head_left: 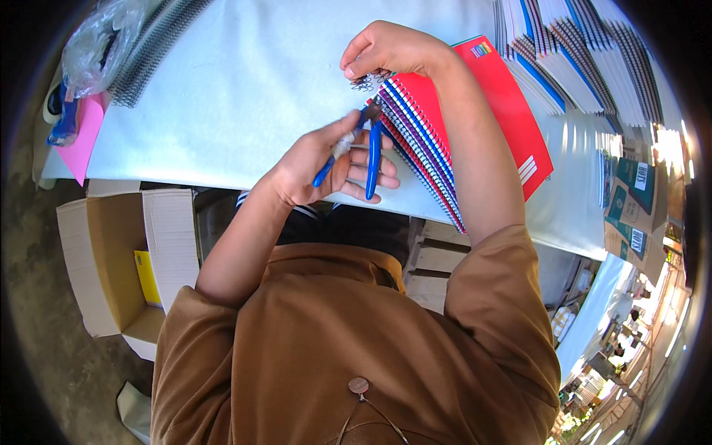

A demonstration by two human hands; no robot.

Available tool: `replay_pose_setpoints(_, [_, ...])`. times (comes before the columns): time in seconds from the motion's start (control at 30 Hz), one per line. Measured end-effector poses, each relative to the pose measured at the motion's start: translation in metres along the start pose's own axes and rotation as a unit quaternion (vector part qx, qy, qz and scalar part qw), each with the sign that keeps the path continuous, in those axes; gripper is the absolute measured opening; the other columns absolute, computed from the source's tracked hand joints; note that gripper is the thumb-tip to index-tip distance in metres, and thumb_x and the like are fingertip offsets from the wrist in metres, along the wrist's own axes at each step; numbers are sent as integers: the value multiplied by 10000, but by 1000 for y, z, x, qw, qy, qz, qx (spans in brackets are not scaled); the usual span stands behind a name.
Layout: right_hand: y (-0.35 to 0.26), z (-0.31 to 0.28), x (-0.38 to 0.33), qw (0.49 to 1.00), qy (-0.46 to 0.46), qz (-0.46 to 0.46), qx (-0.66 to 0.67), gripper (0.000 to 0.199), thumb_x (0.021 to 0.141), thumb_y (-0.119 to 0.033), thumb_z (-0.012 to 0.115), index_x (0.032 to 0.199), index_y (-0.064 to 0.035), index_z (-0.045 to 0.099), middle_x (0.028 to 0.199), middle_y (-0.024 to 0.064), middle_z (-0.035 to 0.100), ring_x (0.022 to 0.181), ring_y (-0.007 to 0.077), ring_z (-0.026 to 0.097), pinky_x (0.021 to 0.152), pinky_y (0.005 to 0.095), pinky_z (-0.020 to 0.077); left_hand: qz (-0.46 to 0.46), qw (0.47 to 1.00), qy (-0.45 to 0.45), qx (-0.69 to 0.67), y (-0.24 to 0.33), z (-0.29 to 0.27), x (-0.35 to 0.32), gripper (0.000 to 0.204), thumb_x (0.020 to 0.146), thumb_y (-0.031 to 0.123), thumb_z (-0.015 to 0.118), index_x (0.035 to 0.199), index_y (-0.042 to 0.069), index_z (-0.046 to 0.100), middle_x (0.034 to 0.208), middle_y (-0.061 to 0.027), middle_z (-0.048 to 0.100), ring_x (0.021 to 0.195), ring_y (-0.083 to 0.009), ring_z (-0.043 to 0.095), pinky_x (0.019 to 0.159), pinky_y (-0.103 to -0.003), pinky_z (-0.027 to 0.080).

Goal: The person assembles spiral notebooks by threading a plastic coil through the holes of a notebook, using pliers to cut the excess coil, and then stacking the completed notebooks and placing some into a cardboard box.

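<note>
My left hand (315,159) holds a pair of cutting pliers (373,159) with blue handles. The handles stand spread apart, the fingers reach around one of them, and the jaws point away from me at the notebooks' far corner. Some whitish wrapping shows on the left handle. Beyond the jaws, my right hand (393,50) is closed, thumb against fingers, on a short piece of dark wire coil (363,83). Below my right forearm lies a stack of spiral notebooks (512,122) with a red cover on top. Their coiled edges fan out toward me, in white, blue, purple and red.
Long dark wire coils (152,55) lie at the far left, by a clear plastic bag (104,44) and a pink sheet (83,141). Bound stacks (575,67) fill the far right. An open cardboard box (111,259) stands below the table's left edge, a printed carton (630,211) at right.
</note>
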State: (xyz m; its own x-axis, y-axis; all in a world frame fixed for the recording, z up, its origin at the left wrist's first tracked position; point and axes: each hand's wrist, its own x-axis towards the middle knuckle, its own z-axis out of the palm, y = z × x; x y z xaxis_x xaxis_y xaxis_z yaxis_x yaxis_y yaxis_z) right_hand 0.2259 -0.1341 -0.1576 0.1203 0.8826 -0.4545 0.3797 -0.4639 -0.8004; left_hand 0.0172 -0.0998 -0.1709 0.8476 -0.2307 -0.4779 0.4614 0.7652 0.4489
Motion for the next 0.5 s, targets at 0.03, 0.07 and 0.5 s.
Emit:
replay_pose_setpoints(0.03, [0, 0, 0, 1000, 0, 2, 4, 287, 723, -150, 713, 937, 34, 664, 785, 89, 666, 690, 123, 609, 645, 236, 473, -10, 1000, 7, -24, 0, -3, 3, 592, 955, 530, 196, 1051, 48, 526, 814, -103, 597, 745, -223, 626, 593, -345, 518])
replay_pose_setpoints(0.07, [-3, 1, 0, 1000, -2, 0, 2, 287, 723, -150, 713, 937, 34, 664, 785, 89, 666, 690, 123, 609, 645, 236, 473, -7, 1000, 8, -25, -3, -16, 8, 592, 955, 530, 196, 1051, 48, 526, 814, -103, 597, 745, -223, 626, 593, -345, 518])
replay_pose_setpoints(0.5, [-3, -1, -1, 1000, -11, -1, 17, 300, 721, -153, 714, 947, 36, 656, 793, 91, 668, 719, 120, 622, 657, 232, 476, -23, 999, -35, 32, -1, -26, 10, 558, 965, 487, 248, 1114, 19, 512, 910, -129, 600, 861, -288, 631, 763, -429, 505])
